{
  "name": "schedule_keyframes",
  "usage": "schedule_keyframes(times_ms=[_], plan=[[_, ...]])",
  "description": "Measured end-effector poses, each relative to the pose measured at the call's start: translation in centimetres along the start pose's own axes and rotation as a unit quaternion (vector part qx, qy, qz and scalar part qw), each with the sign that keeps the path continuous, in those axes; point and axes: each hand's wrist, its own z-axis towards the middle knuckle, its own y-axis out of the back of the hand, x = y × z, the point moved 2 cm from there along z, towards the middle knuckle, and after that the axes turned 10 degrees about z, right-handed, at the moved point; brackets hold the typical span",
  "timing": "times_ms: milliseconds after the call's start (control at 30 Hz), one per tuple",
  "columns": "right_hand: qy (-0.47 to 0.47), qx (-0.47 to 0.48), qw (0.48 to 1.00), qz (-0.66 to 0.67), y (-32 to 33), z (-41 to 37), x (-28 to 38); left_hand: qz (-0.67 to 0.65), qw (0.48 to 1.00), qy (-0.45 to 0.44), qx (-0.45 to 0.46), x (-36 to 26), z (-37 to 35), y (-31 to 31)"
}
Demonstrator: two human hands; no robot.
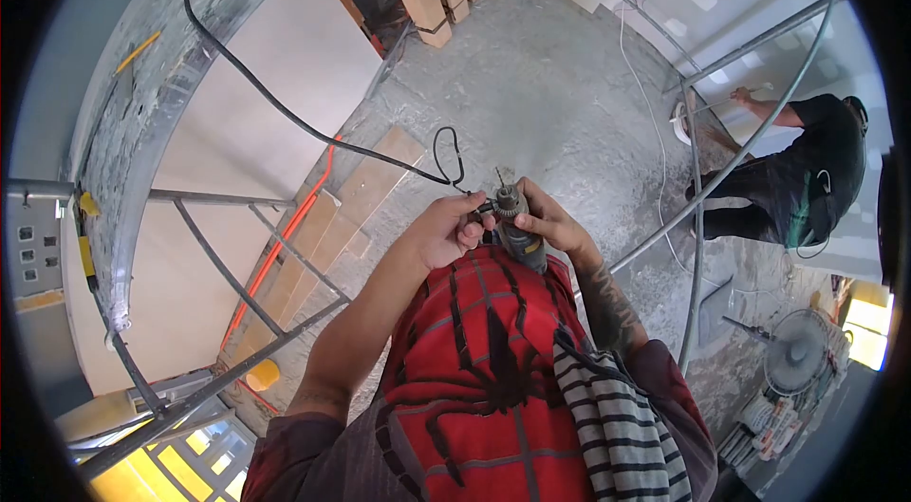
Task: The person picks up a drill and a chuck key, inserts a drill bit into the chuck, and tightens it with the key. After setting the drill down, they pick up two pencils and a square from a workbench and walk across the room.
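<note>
A power drill (522, 246) with a toothed chuck and a thin bit is held upright against the front of the red shirt. My right hand (555, 222) is wrapped round its chuck end. At the chuck's left side, my left hand (455, 229) pinches a small dark chuck key (487, 208). A black cord (323, 137) runs from near my left hand up to the upper left, with a loop in it just above the fingers.
Metal scaffold bars (256, 347) cross at the left and right. At the right a person (807, 170) bends toward the wall. A fan (795, 352) stands lower right, an orange pipe (285, 241) runs left, and boards (356, 198) lie on the floor.
</note>
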Motion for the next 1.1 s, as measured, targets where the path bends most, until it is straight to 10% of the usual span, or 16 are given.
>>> schedule_keyframes(times_ms=[467, 733, 833, 1000, 1067, 1100], plan=[[0.004, 0.037, 0.954, -0.298, 1.4, -0.7, -0.4, 0.29, 0.949, 0.068, 0.105, -2.3, 2.4, 0.1], [-0.014, -0.038, 0.977, -0.212, -0.5, -1.4, 0.5, 0.277, 0.96, 0.011, 0.043, -1.4, 2.6, -1.4], [-0.004, -0.035, 0.962, -0.271, -0.5, -1.0, 0.5, 0.482, 0.874, 0.017, 0.06, -3.1, 2.8, -0.1], [0.006, -0.023, 0.91, -0.415, -2.2, 0.2, -0.5, 0.334, 0.935, 0.061, 0.105, -2.3, 6.6, 0.3], [0.111, -0.096, 0.917, -0.371, -3.2, 0.6, -0.3, 0.257, 0.956, 0.046, -0.135, -1.1, 7.2, -1.2], [0.163, -0.122, 0.902, -0.381, -3.9, 0.6, 0.6, 0.243, 0.967, 0.026, -0.067, -0.9, 8.2, -0.2]])
